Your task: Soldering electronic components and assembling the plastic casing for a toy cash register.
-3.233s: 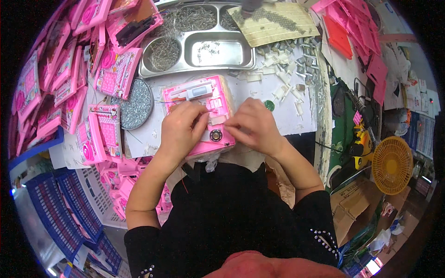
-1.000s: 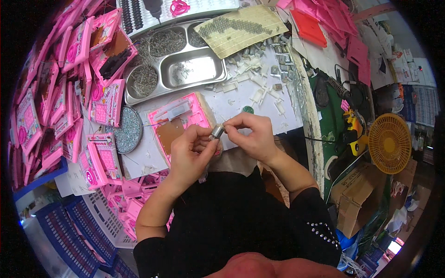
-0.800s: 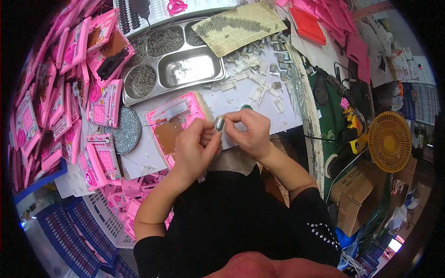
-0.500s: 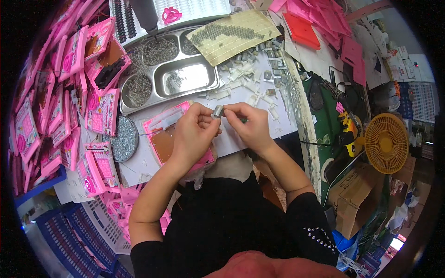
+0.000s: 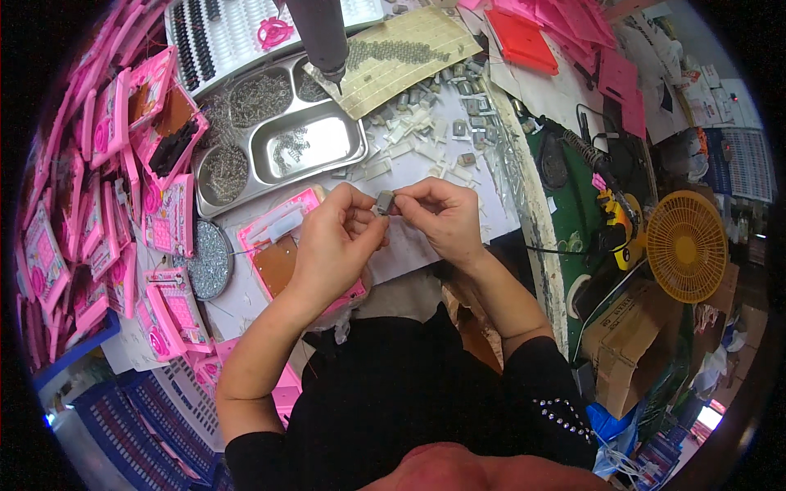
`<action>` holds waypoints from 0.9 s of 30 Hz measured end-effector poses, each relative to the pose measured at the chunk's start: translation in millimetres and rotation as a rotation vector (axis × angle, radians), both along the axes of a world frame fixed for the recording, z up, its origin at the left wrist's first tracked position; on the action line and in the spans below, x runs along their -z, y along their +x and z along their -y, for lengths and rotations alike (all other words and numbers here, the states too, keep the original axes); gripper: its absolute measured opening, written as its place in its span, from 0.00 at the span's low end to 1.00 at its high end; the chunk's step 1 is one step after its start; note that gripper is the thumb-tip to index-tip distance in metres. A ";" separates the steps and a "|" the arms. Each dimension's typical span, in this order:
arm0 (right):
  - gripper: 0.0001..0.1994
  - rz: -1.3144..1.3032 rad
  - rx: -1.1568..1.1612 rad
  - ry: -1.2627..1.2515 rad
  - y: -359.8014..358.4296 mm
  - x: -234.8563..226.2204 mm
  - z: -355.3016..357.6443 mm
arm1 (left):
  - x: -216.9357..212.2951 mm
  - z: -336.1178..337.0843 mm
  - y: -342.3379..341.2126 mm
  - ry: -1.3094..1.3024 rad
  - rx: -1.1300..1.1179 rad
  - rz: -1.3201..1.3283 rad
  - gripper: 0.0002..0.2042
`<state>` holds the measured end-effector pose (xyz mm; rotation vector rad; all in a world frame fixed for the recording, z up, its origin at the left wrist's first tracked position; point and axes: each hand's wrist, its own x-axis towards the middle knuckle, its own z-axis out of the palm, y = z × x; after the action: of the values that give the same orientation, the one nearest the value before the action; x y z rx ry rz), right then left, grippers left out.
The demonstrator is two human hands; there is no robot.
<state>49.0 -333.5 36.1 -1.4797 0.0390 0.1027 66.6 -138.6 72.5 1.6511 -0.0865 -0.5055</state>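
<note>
My left hand (image 5: 327, 250) is closed, pinching a small grey metal block (image 5: 382, 202) shaped like a little boxy motor between thumb and fingers. From the other side, the thumb and forefinger of my right hand (image 5: 449, 219) pinch together at the block's right end. Whether a smaller piece sits between those right fingertips I cannot tell. Beneath my left forearm and wrist lies an open pink toy casing (image 5: 274, 266) with a brown board, partly covered. Just beyond my hands, several white plastic pieces (image 5: 426, 149) and similar grey blocks (image 5: 460, 128) are scattered on white paper.
A steel compartment tray (image 5: 360, 155) holds springs and small parts. Above it hangs a dark electric screwdriver (image 5: 319, 37). A round dish of screws (image 5: 209, 262) stands left, beside piled pink toy casings (image 5: 168, 217). A yellow fan (image 5: 686, 245) and cardboard box (image 5: 626, 348) are right.
The block has turned slightly between my fingers, its broad face now showing more. My view has shifted, so the tray and casings appear farther left; the screwdriver hangs more to the right over the tray.
</note>
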 end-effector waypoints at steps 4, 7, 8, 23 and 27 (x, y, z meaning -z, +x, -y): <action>0.13 0.149 -0.044 -0.136 9.1 -19.7 15.9 | -2.7 4.9 25.4 -0.048 0.088 -0.132 0.10; 0.19 0.457 -0.121 -0.433 12.5 -24.9 39.8 | -8.8 18.3 55.9 -0.061 0.231 -0.226 0.08; 0.20 0.545 -0.120 -0.558 14.6 -23.3 49.0 | -12.5 24.2 67.0 -0.053 0.332 -0.243 0.08; 0.16 -0.097 0.182 0.414 19.8 10.4 102.9 | 10.5 107.6 104.3 0.315 0.541 1.285 0.11; 0.19 -0.145 0.242 0.547 23.6 10.2 100.7 | 14.0 109.6 117.4 0.163 0.548 1.312 0.12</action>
<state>72.7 -434.2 25.9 -0.9109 0.2850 0.0194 184.0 -248.2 58.6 1.8612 -1.5107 0.2661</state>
